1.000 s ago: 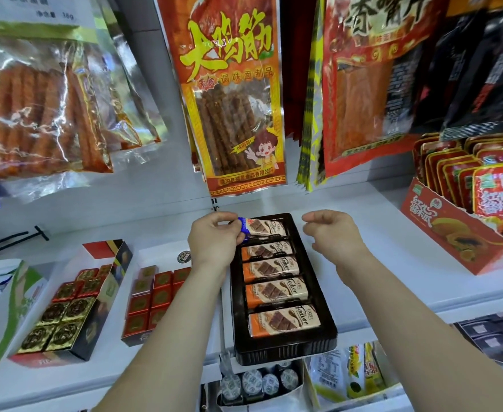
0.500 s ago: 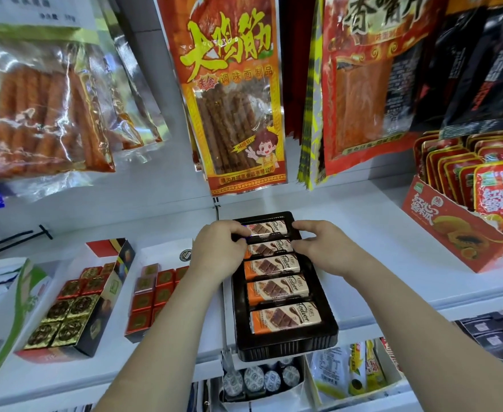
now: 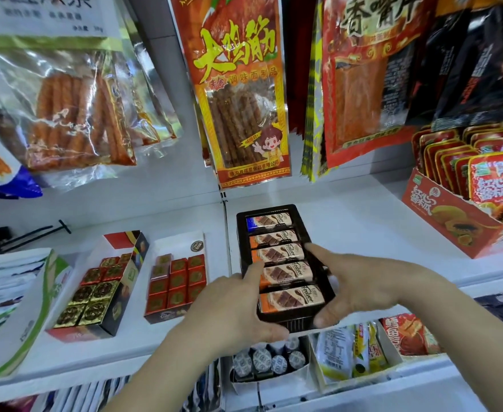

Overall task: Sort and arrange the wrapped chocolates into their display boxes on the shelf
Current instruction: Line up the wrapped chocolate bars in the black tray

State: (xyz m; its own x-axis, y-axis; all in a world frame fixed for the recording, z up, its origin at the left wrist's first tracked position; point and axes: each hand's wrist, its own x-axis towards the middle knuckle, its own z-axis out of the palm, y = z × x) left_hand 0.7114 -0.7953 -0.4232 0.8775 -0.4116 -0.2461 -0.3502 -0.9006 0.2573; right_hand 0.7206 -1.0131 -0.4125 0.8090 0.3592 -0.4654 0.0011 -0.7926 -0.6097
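Note:
A dark brown display tray (image 3: 241, 237) stands on the white shelf and holds several wrapped chocolate bars (image 3: 275, 253) in a row. The farthest bar (image 3: 266, 220) has a blue end, the others orange ends. My left hand (image 3: 229, 307) grips the tray's front left corner, its index finger lying on a bar. My right hand (image 3: 354, 283) grips the front right side, thumb under the front edge and index finger stretched along the right rim. To the left stand a box of red square chocolates (image 3: 177, 285) and a box of gold and red squares (image 3: 95, 295).
Large snack bags (image 3: 244, 93) hang from pegs just above the shelf. An orange carton of red packets (image 3: 458, 215) stands at the right. White and green packs (image 3: 15, 304) lie at the far left. A lower shelf holds round-lidded cups (image 3: 269, 361) and sachets (image 3: 351, 352).
Both hands have come back from the far end of the tray to its front corners. The bar with the blue end now lies in the farthest slot.

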